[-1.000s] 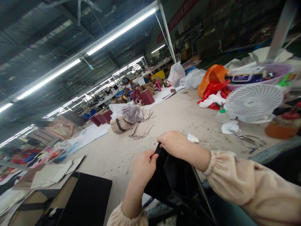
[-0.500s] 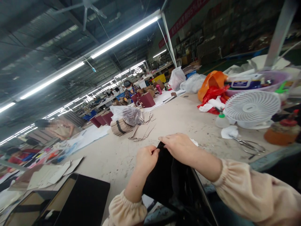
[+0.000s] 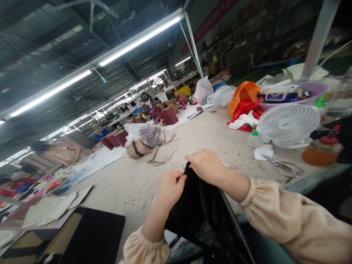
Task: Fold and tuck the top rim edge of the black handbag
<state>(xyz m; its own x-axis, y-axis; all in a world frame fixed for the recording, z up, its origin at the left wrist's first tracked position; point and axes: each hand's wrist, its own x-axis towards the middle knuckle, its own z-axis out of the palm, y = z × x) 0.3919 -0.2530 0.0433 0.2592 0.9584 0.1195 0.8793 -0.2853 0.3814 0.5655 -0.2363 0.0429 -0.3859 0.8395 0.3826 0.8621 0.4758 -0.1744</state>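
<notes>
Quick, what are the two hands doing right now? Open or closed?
Left hand: closed, pinching the top edge of the black bag.
Right hand: closed, gripping the same top edge of the black bag.

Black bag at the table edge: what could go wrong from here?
1. The left hand and right hand pinch only the top corner of the black bag, whose body hangs off the table edge; if a grip slips, it may drop.
2. The scissors lie near the right sleeve; its loose cuff could perhaps snag them.
</notes>
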